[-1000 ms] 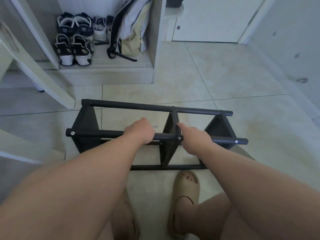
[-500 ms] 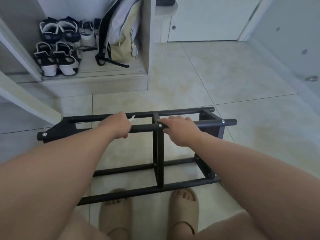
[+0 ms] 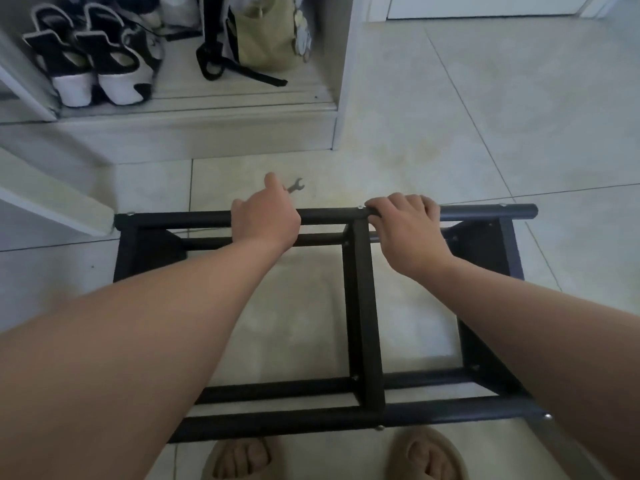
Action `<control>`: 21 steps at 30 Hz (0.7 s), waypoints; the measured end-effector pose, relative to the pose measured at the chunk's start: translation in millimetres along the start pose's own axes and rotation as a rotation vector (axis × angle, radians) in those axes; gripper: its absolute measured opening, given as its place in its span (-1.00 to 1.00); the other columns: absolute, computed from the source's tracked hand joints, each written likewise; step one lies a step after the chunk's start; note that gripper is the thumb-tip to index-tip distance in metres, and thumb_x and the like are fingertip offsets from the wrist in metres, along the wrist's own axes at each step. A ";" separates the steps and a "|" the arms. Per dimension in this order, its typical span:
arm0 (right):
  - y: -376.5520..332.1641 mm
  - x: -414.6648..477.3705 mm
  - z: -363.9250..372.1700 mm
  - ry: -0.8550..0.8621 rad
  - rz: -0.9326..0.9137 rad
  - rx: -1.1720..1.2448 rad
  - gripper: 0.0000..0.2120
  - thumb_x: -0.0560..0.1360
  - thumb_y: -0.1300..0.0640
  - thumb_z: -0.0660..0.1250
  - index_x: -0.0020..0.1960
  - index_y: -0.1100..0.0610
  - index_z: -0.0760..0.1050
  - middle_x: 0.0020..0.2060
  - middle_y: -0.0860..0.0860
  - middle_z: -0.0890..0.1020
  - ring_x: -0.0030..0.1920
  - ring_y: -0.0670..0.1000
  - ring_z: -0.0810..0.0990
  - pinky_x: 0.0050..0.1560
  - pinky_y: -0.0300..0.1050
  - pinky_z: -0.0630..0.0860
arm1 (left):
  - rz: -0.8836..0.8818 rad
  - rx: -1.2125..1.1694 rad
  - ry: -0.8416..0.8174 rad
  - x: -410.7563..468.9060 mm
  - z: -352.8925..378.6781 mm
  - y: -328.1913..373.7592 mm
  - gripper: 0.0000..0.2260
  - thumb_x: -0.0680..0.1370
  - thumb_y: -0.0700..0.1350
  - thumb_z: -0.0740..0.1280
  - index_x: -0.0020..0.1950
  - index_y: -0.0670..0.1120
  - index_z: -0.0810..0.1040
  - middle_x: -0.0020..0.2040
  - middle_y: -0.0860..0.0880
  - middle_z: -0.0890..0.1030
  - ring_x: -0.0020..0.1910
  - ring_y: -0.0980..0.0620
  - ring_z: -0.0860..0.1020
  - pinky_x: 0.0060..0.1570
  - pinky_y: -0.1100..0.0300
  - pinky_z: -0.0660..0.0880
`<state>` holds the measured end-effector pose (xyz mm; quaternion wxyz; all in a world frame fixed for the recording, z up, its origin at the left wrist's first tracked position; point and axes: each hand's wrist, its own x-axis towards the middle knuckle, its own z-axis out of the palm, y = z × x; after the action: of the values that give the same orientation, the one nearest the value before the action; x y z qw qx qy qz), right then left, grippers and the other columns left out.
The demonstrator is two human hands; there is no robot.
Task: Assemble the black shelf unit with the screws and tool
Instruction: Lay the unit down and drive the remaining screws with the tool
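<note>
Black-painted metal tube forms the black metal shelf unit (image 3: 362, 306), which sits on the pale tiled floor (image 3: 450, 116) just in front of two beige slide sandals (image 3: 433, 445) on the person's feet.

The right hand (image 3: 403, 223) has its grip clenched over the top rail (image 3: 329, 216), just right of the middle upright. The left hand (image 3: 265, 216) lies on the same rail left of that upright. Its grip pinches a small silver spanner (image 3: 296, 185), whose open end pokes out beyond the fingers. Whether that hand also clasps the rail I cannot tell.

The frame looks stiff and fairly light, probably an easy two-handed lift. The smooth round tube may turn in a loose palm, and any joint not yet tightened could rack. The best hold is likely on a long rail close to an upright (as the right hand has it), not at mid-span or on the thin end panels.

Counted: four long rails, three cross pieces (two ends and one middle), one spanner, and three silver screw heads (image 3: 360, 206) along the top rail, with a few more on the near rails. Beyond, an open cupboard holds black-and-white shoes (image 3: 104, 71) and a khaki bag (image 3: 266, 39).
</note>
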<state>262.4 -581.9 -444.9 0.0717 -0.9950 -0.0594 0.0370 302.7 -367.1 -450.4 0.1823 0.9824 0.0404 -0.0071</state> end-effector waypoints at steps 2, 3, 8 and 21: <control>3.5 14.3 15.6 -0.019 0.006 0.003 -0.66 0.72 0.00 0.02 0.41 -0.02 0.42 0.22 -0.02 0.51 0.27 0.13 0.39 0.43 0.04 0.05 | -0.014 -0.010 -0.016 12.8 15.2 -4.9 -0.95 0.64 -0.21 0.07 0.05 -0.06 0.24 -0.22 -0.01 0.49 -0.27 -0.10 0.42 -0.07 0.03 0.18; 4.6 20.2 21.8 -0.026 0.008 0.004 -0.66 0.72 0.00 0.01 0.41 -0.02 0.41 0.22 -0.02 0.51 0.27 0.13 0.39 0.44 0.05 0.05 | -0.021 -0.015 -0.022 17.4 21.4 -7.2 -0.94 0.64 -0.21 0.07 0.06 -0.06 0.24 -0.21 -0.01 0.50 -0.27 -0.09 0.42 -0.07 0.03 0.17; 5.3 35.1 43.9 -0.028 0.039 0.062 -0.67 0.72 0.01 0.04 0.42 0.00 0.42 0.26 -0.01 0.50 0.30 0.14 0.39 0.49 0.07 0.03 | -0.012 -0.025 0.035 29.6 44.2 -16.6 -0.96 0.65 -0.18 0.05 0.05 -0.06 0.26 -0.20 -0.06 0.57 -0.21 -0.15 0.48 -0.07 0.02 0.18; -4.8 -89.1 11.1 -0.189 -0.098 0.135 -0.44 0.67 -0.13 0.12 0.61 0.02 0.16 0.61 -0.02 0.17 0.62 0.06 0.00 0.58 0.06 -0.14 | 0.252 -0.380 -0.117 -84.0 11.0 -2.3 -0.89 0.63 -0.14 0.28 0.00 -0.10 0.60 -0.08 -0.02 0.61 -0.05 0.00 0.53 -0.06 0.09 0.46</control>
<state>172.7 -586.7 -449.4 0.1344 -0.9758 -0.1118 0.1312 218.8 -375.4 -459.0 0.3655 0.9256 -0.0925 -0.0334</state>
